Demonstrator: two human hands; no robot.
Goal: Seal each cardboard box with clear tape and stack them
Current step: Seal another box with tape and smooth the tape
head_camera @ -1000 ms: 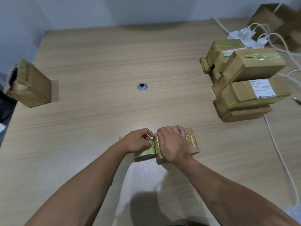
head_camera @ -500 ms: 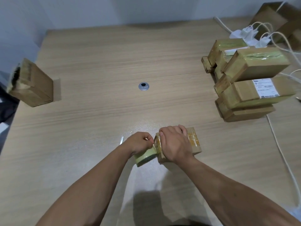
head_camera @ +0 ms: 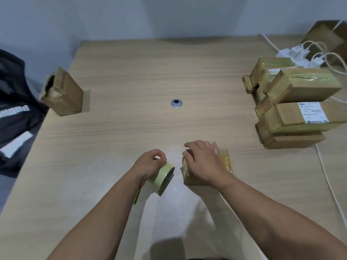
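A small cardboard box [head_camera: 224,162] wrapped in glossy tape lies on the wooden table [head_camera: 131,81] near the front. My right hand [head_camera: 203,162] lies over its left half, fingers curled round the box's left end. My left hand [head_camera: 150,164] grips a roll of clear tape [head_camera: 163,177] just left of the box, apart from it by a small gap. At the right, a stack of taped boxes [head_camera: 300,102] stands several high. One open, torn cardboard box [head_camera: 62,92] stands at the table's left edge.
A round metal grommet [head_camera: 176,103] sits in the table's middle. White chargers and cables [head_camera: 304,55] lie at the back right, one cable running down the right side. More brown boxes [head_camera: 330,36] stand in the far right corner. Dark fabric [head_camera: 13,102] hangs off the left edge.
My left hand has pulled the tape roll away from the box toward the left, opening a gap. The right hand stays on the box. The camera has shifted, showing more of the left side.
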